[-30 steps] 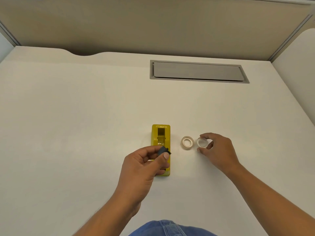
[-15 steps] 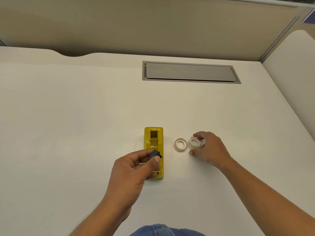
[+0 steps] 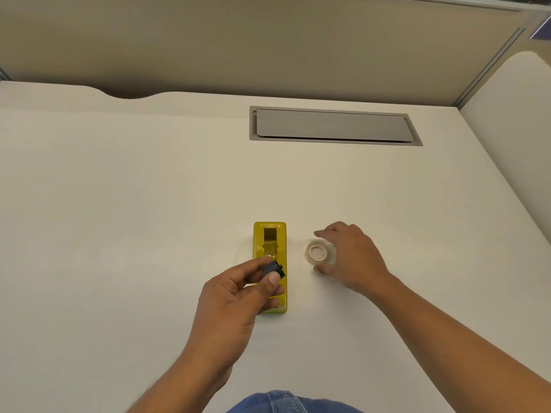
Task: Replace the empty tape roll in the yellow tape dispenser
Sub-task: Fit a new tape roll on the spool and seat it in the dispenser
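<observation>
The yellow tape dispenser [image 3: 269,242] lies lengthwise on the white desk, its roll well open. My left hand [image 3: 235,299] hovers over the near half of the dispenser. It pinches a small black spindle [image 3: 272,269] between thumb and fingers. Just right of the dispenser a whitish tape roll [image 3: 316,252] lies flat. A clear ring-like piece [image 3: 330,254] presses against its right side. My right hand [image 3: 351,257] is cupped over both, with its thumb under the roll's near edge and its index finger past the far edge.
A grey cable hatch [image 3: 334,125] is set into the desk further back. A beige partition wall [image 3: 268,46] runs along the far edge. A second desk surface [image 3: 512,120] adjoins on the right. Blue denim [image 3: 283,403] shows at the bottom edge.
My right hand has slid left with the clear ring until it reached the whitish roll, and now spans it. My left hand still holds the black spindle over the dispenser.
</observation>
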Demonstrator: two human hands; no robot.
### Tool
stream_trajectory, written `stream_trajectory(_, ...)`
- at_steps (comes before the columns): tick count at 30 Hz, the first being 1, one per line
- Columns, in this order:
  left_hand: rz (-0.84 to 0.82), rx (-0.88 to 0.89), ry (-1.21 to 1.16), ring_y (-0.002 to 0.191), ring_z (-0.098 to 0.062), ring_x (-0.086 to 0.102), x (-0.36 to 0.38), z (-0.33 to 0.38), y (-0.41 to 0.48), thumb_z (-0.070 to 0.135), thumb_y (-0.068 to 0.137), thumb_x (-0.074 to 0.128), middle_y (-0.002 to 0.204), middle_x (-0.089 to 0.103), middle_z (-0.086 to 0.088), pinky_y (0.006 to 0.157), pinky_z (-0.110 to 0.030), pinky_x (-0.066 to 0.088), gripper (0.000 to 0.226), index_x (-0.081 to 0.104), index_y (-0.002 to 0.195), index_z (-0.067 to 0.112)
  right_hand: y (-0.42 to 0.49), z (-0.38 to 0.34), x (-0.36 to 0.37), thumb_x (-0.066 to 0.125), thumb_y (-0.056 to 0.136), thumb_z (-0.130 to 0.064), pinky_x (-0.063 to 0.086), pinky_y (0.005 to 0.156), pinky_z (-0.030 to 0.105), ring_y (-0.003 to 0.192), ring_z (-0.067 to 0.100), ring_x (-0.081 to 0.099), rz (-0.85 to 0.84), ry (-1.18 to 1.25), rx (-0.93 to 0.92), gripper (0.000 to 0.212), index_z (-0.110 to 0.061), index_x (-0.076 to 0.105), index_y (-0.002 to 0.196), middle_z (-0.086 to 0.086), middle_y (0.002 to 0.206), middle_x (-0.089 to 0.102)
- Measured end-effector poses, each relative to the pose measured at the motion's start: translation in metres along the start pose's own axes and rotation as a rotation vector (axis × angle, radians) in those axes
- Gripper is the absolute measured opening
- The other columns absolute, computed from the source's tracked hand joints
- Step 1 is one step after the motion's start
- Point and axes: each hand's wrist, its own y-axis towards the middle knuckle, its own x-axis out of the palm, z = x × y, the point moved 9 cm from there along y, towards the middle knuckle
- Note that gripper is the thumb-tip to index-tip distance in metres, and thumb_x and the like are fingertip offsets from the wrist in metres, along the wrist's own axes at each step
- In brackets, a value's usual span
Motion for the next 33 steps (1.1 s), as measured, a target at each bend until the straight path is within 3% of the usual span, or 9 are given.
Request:
stream_trajectory(7, 0.014, 0.038, 0.009, 0.084, -0.018, 0.075, -0.003, 0.004, -0.006, 0.029, 0.066, 0.076, 0.095, 0.079, 0.002, 0.062, -0.021, 0.057, 0.039, 0.073, 0.105, 0.022, 0.004, -0.005, 0.002, 0.071, 0.074, -0.038, 0.043, 0.083, 0.033, 0.103, 0.022, 0.051, 0.041, -0.108, -0.016, 0.049, -0.031, 0.064, 0.123, -0.008, 0.115, 0.07)
stream_trajectory(10, 0.002, 0.033, 0.024, 0.086, -0.017, 0.075, -0.003, 0.005, -0.009, 0.03, 0.068, 0.075, 0.098, 0.079, 0.003, 0.07, -0.025, 0.06, 0.04, 0.074, 0.107, 0.023, 0.0, -0.008, -0.003, 0.072, 0.073, -0.039, 0.043, 0.081, 0.033, 0.1, 0.021, 0.052, 0.073, -0.097, -0.012, 0.047, -0.031, 0.066, 0.119, -0.008, 0.111, 0.072)
stream_trajectory(13, 0.007, 0.046, 0.038, 0.087, -0.016, 0.075, -0.004, 0.011, -0.014, 0.031, 0.071, 0.073, 0.1, 0.078, 0.005, 0.078, -0.031, 0.06, 0.042, 0.073, 0.112, 0.023, -0.015, -0.006, -0.026, 0.079, 0.069, -0.039, 0.048, 0.081, 0.033, 0.096, 0.017, 0.056, 0.224, 0.107, 0.083, 0.049, -0.03, 0.067, 0.116, -0.009, 0.11, 0.069)
stream_trajectory(16, 0.022, 0.072, 0.061, 0.079, -0.013, 0.075, -0.005, 0.018, -0.021, 0.035, 0.072, 0.071, 0.096, 0.079, 0.009, 0.073, -0.027, 0.059, 0.042, 0.072, 0.113, 0.027, -0.033, -0.007, -0.045, 0.08, 0.07, -0.035, 0.048, 0.068, 0.02, 0.078, 0.007, 0.062, 0.292, 0.499, 0.173, 0.045, -0.035, 0.067, 0.113, -0.014, 0.106, 0.067)
stream_trajectory(20, 0.009, 0.122, 0.076, 0.064, -0.007, 0.07, -0.002, 0.03, -0.033, 0.036, 0.071, 0.072, 0.089, 0.08, 0.008, 0.063, -0.016, 0.055, 0.036, 0.073, 0.107, 0.032, -0.06, -0.044, -0.051, 0.08, 0.07, -0.041, 0.048, 0.056, 0.018, 0.062, 0.012, 0.061, 0.12, 1.026, 0.126, 0.042, -0.036, 0.07, 0.11, -0.01, 0.101, 0.071)
stream_trajectory(22, -0.003, 0.151, 0.076, 0.073, -0.01, 0.073, -0.001, 0.034, -0.038, 0.029, 0.074, 0.074, 0.091, 0.079, 0.008, 0.062, -0.016, 0.054, 0.031, 0.074, 0.105, 0.031, -0.073, -0.066, -0.053, 0.079, 0.068, -0.037, 0.05, 0.057, 0.021, 0.065, 0.017, 0.066, 0.017, 1.191, 0.06, 0.042, -0.031, 0.071, 0.109, -0.006, 0.102, 0.073)
stream_trajectory(25, -0.02, 0.178, 0.083, 0.082, -0.015, 0.074, 0.002, 0.037, -0.044, 0.014, 0.08, 0.075, 0.095, 0.079, 0.008, 0.061, -0.019, 0.055, 0.027, 0.073, 0.104, 0.027, -0.088, -0.085, -0.058, 0.078, 0.068, -0.028, 0.052, 0.061, 0.024, 0.069, 0.023, 0.07, -0.052, 1.277, 0.007, 0.04, -0.026, 0.071, 0.108, -0.003, 0.106, 0.072)
stream_trajectory(30, -0.032, 0.2, 0.082, 0.082, -0.018, 0.074, 0.002, 0.041, -0.052, 0.012, 0.08, 0.076, 0.095, 0.079, 0.007, 0.06, -0.019, 0.054, 0.026, 0.071, 0.103, 0.025, -0.099, -0.103, -0.058, 0.076, 0.074, -0.008, 0.053, 0.063, 0.026, 0.072, 0.028, 0.069, -0.113, 1.326, -0.039, 0.038, -0.018, 0.069, 0.11, 0.005, 0.11, 0.071)
stream_trajectory(33, -0.041, 0.209, 0.097, 0.082, -0.016, 0.074, 0.003, 0.042, -0.055, 0.013, 0.08, 0.076, 0.094, 0.079, 0.009, 0.061, -0.019, 0.055, 0.027, 0.073, 0.103, 0.027, -0.102, -0.109, -0.059, 0.078, 0.074, -0.011, 0.054, 0.066, 0.025, 0.076, 0.028, 0.069, -0.126, 1.307, -0.059, 0.039, -0.02, 0.069, 0.11, 0.004, 0.112, 0.071)
